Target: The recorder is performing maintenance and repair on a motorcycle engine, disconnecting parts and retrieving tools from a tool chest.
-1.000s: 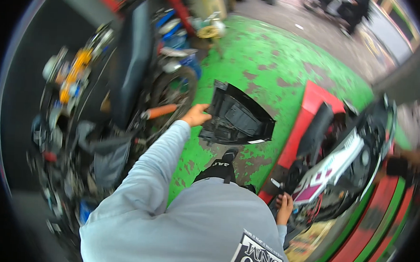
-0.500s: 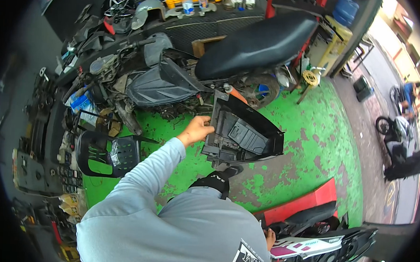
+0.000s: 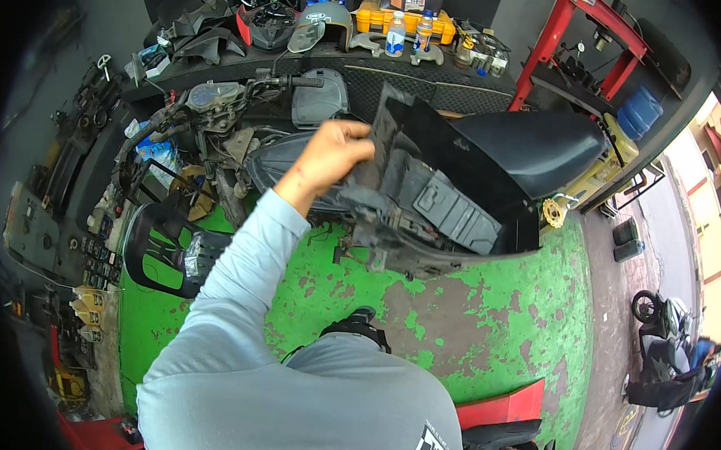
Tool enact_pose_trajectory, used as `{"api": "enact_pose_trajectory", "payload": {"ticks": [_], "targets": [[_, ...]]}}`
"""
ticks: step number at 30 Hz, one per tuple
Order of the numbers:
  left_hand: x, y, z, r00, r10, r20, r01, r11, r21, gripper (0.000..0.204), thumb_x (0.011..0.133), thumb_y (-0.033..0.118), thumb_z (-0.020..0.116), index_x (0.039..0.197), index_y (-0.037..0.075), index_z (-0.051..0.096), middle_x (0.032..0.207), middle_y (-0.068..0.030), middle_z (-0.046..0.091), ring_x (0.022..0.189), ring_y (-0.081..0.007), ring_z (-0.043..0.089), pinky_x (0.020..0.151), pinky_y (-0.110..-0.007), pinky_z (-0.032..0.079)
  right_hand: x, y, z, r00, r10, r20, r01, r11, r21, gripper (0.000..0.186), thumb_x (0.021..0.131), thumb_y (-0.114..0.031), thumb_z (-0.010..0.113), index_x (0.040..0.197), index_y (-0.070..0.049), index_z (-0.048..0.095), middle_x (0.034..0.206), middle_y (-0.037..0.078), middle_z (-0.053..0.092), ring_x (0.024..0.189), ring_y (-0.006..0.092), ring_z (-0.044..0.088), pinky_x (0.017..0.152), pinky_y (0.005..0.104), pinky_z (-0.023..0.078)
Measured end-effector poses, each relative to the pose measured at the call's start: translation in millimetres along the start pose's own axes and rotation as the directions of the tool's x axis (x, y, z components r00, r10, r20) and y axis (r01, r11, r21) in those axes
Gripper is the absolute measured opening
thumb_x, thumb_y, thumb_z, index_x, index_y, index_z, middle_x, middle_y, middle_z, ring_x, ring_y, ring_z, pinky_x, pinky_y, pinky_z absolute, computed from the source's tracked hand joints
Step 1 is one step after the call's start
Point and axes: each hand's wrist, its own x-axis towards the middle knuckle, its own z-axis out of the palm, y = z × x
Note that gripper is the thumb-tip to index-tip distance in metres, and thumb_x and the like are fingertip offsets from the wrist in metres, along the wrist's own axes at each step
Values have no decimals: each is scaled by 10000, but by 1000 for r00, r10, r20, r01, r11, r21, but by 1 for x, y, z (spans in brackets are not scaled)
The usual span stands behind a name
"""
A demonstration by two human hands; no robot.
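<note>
My left hand (image 3: 331, 163) grips the left rim of a black plastic underseat storage box (image 3: 464, 165), with the thumb and fingers closed over the edge. The box hangs in the air with its open side toward me, showing moulded ribs and a grey rectangular panel inside. Behind it stands a partly stripped motorcycle (image 3: 213, 98), much of whose body the box and my arm hide. The motorcycle's long black seat (image 3: 533, 148) shows past the box's right side. My right hand is out of view.
Along the back, a bench (image 3: 367, 76) carries a grey helmet (image 3: 325, 30), bottles and a yellow case (image 3: 373, 20). A black plastic chair (image 3: 146, 252) stands left. A red panel (image 3: 505, 404) lies lower right. A red press frame (image 3: 545, 40) stands back right, near the street.
My left hand has raised the box, which now looks larger and covers part of the seat. The view has shifted toward the bench. My right hand has left the picture.
</note>
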Motion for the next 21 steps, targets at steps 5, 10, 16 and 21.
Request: {"api": "enact_pose_trajectory", "payload": {"ticks": [5, 10, 16, 21], "targets": [[95, 41, -65, 996, 87, -17, -84, 990, 116, 261, 838, 42, 607, 1053, -41, 729, 840, -8, 691, 693, -66, 592, 632, -222, 466, 26, -51, 46, 998, -37, 41, 41, 993, -106, 327, 966, -319, 665, 944, 6, 647, 821, 104, 697, 719, 162, 628, 657, 330, 511], [155, 53, -83, 981, 12, -194, 29, 978, 208, 121, 853, 111, 638, 880, 16, 708, 674, 27, 572, 479, -40, 406, 432, -227, 268, 43, -77, 76, 996, -65, 59, 75, 979, -189, 330, 962, -319, 669, 942, 10, 647, 820, 110, 696, 721, 166, 629, 659, 335, 511], [196, 6, -114, 976, -13, -218, 52, 984, 171, 100, 847, 141, 654, 798, 59, 685, 570, 55, 471, 436, -45, 350, 412, -242, 224, 48, -96, 103, 994, -89, 63, 103, 957, -271, 335, 957, -319, 673, 939, 15, 647, 819, 116, 696, 722, 171, 630, 661, 341, 511], [196, -29, -145, 969, -20, -246, 55, 989, 136, 119, 833, 131, 646, 756, 55, 695, 594, 22, 539, 440, -76, 406, 416, -259, 269, 38, -94, 105, 995, -88, 36, 95, 938, -334, 338, 953, -318, 676, 936, 19, 646, 818, 121, 696, 723, 174, 631, 663, 346, 511]]}}
